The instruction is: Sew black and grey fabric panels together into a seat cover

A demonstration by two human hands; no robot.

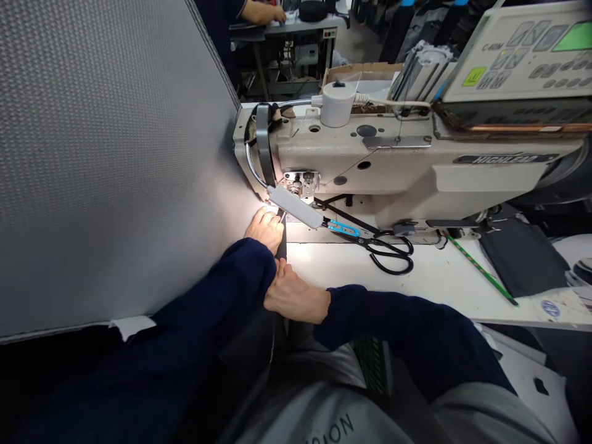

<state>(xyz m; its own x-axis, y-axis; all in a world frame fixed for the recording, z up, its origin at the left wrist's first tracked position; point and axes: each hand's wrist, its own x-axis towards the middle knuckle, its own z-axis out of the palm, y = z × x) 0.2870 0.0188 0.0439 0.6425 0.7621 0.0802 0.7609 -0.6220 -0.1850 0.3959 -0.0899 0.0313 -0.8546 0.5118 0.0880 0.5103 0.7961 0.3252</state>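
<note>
A large grey textured fabric panel [115, 154] rises on the left, and its lower right corner reaches the sewing machine [393, 160]. My left hand [265, 229] lies just in front of the lit needle area, fingers curled and pressed together on the edge of the panel. A narrow black strip [282, 248] runs from under the machine's head toward me. Closer to my body, my right hand [296, 295] is closed around the strip's near part at the table edge. Its fingertips are partly hidden. The needle is hidden behind a grey lamp [296, 206].
Black-handled scissors [391, 250] lie on the white table [333, 265] right of my hands. A green pencil [483, 271] and dark fabric pieces [525, 256] are farther right. A control panel [522, 55] tops the machine. Behind, another person's arm [263, 12] rests at another table.
</note>
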